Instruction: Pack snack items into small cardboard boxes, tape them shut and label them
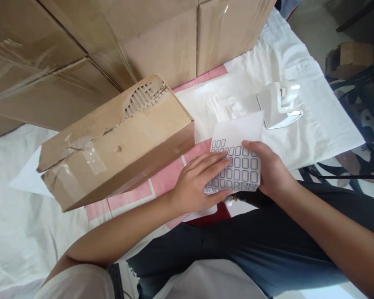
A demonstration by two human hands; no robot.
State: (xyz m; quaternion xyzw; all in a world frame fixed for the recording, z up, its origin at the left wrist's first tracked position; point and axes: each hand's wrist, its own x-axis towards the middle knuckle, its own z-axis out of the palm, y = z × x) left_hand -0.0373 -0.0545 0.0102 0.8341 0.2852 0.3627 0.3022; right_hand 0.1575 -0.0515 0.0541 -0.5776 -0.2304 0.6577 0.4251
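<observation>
A sheet of blank labels (237,128), white with rows of blue-outlined rounded rectangles, is held above my lap, its near part bent downward. My right hand (272,168) grips its right edge, thumb on top and the other fingers hidden underneath. On the left side, my left hand (198,178) has its fingers over the printed face and its thumb along the near edge. The upper part of the sheet is plain white. Beyond my right hand, a white plastic device (279,106) with an angled base lies on the cloth.
A long, torn and taped cardboard box (127,145) lies to the left on the white and pink cloth (318,112). Large taped cartons (162,45) form a wall behind it. A small open carton (353,58) sits on the floor at right.
</observation>
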